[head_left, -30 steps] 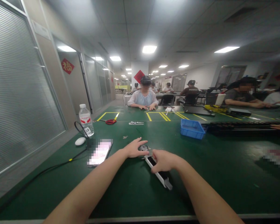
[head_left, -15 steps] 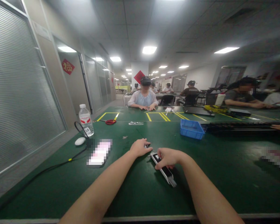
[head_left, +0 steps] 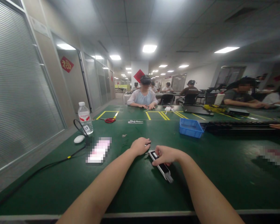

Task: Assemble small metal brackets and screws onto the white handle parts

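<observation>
On our bench [head_left: 121, 196] we see a long case [head_left: 163, 169] under our right fingers [head_left: 157, 161]; our left fingers [head_left: 147, 141] lie near its far end; the bottle [head_left: 85, 117] stands on the left, the scissors [head_left: 110, 120] right of it; the box [head_left: 190, 132] sits back right; behind the bench sits a person [head_left: 143, 97].

White light comes from ceiling panels [head_left: 149, 49] across the upper half of the frame, the central one blown out to plain white. The tabletop [head_left: 140, 189] is dimmer, with a soft shadow beneath the right hand [head_left: 165, 155]. Wide-angle distortion stretches the side edges; the far background looks soft, and coarse pixel blocks cover a bright rectangle [head_left: 99, 150] left of centre.
</observation>
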Tool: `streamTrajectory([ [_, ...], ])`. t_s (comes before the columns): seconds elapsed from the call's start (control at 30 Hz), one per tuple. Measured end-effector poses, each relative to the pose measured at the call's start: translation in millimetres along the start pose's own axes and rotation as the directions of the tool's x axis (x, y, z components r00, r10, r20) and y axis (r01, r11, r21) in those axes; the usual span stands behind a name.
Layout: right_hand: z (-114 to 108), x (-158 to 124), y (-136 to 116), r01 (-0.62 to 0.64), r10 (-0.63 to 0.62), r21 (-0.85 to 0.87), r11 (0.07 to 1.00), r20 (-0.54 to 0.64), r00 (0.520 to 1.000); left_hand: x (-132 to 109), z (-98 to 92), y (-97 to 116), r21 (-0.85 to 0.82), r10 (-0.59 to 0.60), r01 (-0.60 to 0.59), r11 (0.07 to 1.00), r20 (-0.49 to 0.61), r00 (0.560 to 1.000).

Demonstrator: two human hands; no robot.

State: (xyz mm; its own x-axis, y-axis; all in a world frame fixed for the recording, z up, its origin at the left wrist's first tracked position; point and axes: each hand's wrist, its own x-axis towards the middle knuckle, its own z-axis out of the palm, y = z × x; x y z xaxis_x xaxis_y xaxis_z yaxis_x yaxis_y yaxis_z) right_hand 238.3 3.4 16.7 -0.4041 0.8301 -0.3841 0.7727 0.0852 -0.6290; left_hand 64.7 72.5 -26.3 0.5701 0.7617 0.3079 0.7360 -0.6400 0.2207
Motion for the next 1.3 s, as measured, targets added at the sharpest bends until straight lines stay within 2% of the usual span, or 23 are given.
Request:
streamTrajectory([
  [0.27, 3.1, -2.9, -1.0, 0.002, -0.001, 0.025, 1.000, -0.043, 0.999, -12.1, -11.3, 4.0, 0.019, -0.107, 0.108, 0.994, -0.033, 0.994],
  [0.5, 13.0, 4.3, -9.5, 0.096, -0.095, 0.005, 0.995, -0.151, 0.984, -44.0, -34.4, -24.7, 0.034, -0.127, 0.131, 0.991, -0.090, 0.988],
  [0.67, 36.7, 12.1, -28.4, 0.230, -0.226, -0.023, 0.973, -0.303, 0.926, -60.5, -41.6, -38.2, 0.066, -0.203, 0.211, 0.975, -0.110, 0.973],
  [0.8, 44.5, 11.8, -40.2, 0.265, -0.236, 0.073, 0.962, -0.271, 0.933, -63.8, -46.1, -36.6, -0.068, -0.242, 0.236, 0.969, -0.100, 0.965],
  [0.93, 37.1, 12.4, -32.5, 0.273, -0.265, -0.035, 0.961, -0.393, 0.880, -67.2, -55.7, -35.1, -0.333, -0.373, 0.321, 0.886, -0.103, 0.922],
  [1.0, 32.9, 14.2, -24.8, 0.250, -0.275, -0.115, 0.961, -0.434, 0.858, -71.5, -61.4, -36.2, -0.393, -0.410, 0.340, 0.854, -0.107, 0.906],
  [1.07, 30.3, 16.1, -18.4, 0.220, -0.274, -0.168, 0.961, -0.449, 0.851, -77.1, -66.3, -37.5, -0.349, -0.399, 0.334, 0.876, -0.132, 0.907],
  [1.17, 29.3, 17.4, -14.1, 0.208, -0.279, -0.201, 0.957, -0.452, 0.847, -84.9, -70.7, -37.9, -0.151, -0.284, 0.262, 0.953, -0.143, 0.948],
  [1.23, 29.8, 17.4, -13.5, 0.219, -0.291, -0.205, 0.954, -0.449, 0.845, -88.5, -72.2, -37.5, -0.040, -0.203, 0.200, 0.979, -0.102, 0.974],
  [1.3, 30.6, 17.3, -13.3, 0.229, -0.297, -0.202, 0.952, -0.443, 0.846, -90.5, -73.2, -37.3, 0.013, -0.177, 0.178, 0.984, -0.052, 0.983],
])
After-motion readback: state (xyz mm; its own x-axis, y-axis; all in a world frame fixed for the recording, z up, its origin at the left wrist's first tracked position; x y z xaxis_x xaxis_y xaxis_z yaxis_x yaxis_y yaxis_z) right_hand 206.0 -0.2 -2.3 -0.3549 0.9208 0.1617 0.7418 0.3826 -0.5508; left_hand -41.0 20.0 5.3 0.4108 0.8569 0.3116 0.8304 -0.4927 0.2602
